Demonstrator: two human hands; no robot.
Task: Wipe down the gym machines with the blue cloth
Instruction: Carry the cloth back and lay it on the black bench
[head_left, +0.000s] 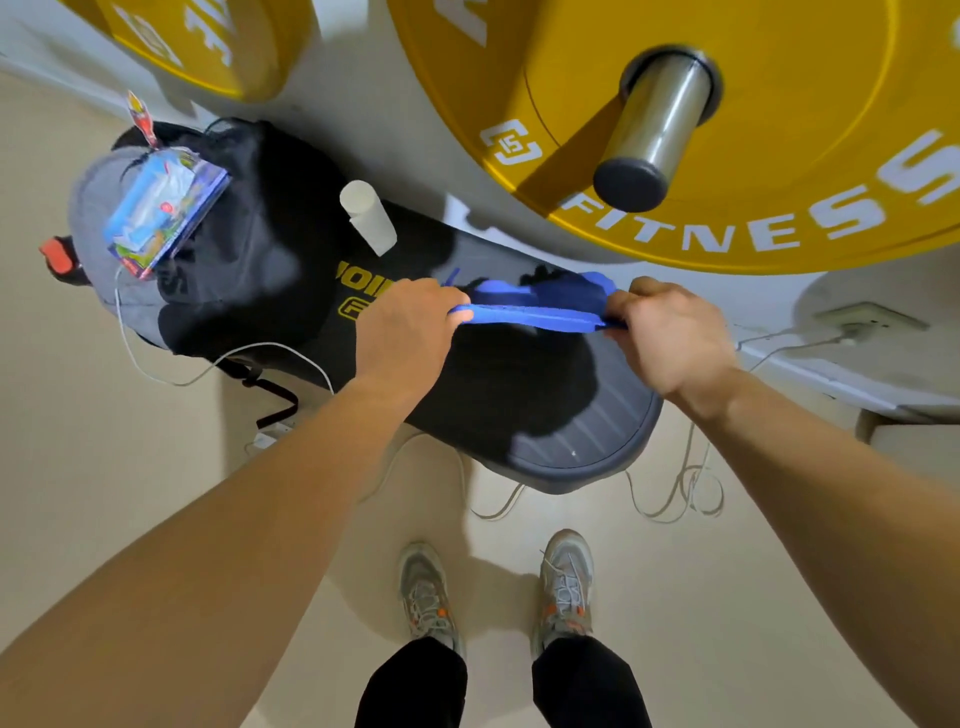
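Both hands — left hand and right hand — have fingers closed on the blue cloth, stretching it flat above the dark bench — likely folding it for wiping.

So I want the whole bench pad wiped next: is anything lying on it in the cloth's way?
Yes. Left of the blue cloth, held by both hands, a white roll, a dark garment and a grey bag carrying a toy package cover the bench pad.
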